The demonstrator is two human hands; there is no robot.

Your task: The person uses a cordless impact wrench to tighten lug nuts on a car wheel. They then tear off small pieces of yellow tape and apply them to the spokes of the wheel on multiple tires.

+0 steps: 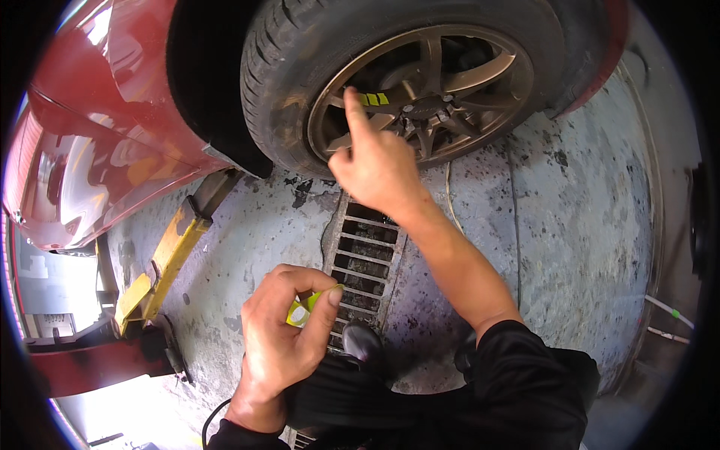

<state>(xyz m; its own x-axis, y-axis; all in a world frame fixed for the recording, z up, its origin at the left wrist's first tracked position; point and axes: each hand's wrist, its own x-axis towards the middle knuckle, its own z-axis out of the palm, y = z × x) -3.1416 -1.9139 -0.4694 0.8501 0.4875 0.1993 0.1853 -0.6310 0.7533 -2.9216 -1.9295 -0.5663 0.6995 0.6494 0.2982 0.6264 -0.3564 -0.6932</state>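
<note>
A bronze multi-spoke wheel (517, 71) with a black tyre (274, 97) hangs at the top, under the red car (139, 82). My right hand (379, 161) reaches up to it, index finger stretched out over the rim's left side and the other fingers curled. Beside that fingertip, several short yellow-green strips (373, 98) sit in a row by a spoke. Whether the finger touches the spoke cannot be told. Lower down, my left hand (281, 330) pinches a small yellow-green strip (298, 313) between thumb and fingers; a pale spot shows on it, and the hand partly hides it.
A floor drain grate (365, 251) runs between my hands, down toward my dark shoe (362, 341). To the left, a yellow lift arm (176, 251) angles up beneath the car from a red beam (97, 367). Stained grey concrete floor (577, 217) extends right toward the wall.
</note>
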